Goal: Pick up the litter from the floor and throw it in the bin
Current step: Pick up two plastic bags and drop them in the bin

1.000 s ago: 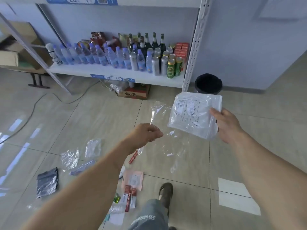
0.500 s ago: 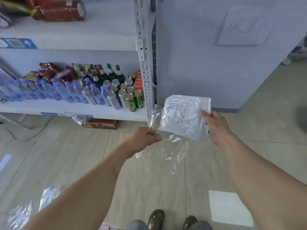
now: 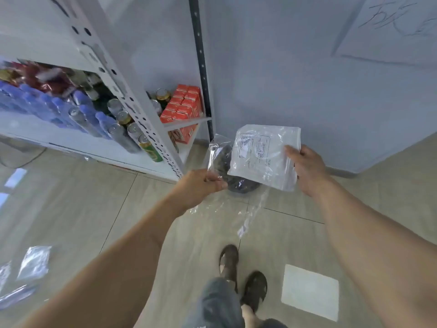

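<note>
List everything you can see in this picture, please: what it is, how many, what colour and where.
white printed bag: one, white, in right hand
clear plastic bag: one, see-through, in left hand
bin: one, dark, on floor behind both bags
shelf rack: one, white, left
water bottles: many, blue-capped, on shelf
cans: several, silver and green, shelf edge
cartons: stack, red, shelf end
loose bags: few, clear, floor lower left
left hand: closed
right hand: closed
feet: two, dark sandals

setting: small shop or stockroom. evidence: white slotted metal shelving (image 3: 132, 100) stocked in rows with water bottles (image 3: 47, 107), drink cans (image 3: 146, 145), red cartons (image 3: 183, 105); beige tiled floor (image 3: 71, 197); plain grey wall (image 3: 295, 79) bearing handwritten paper notice (image 3: 392, 27).
</note>
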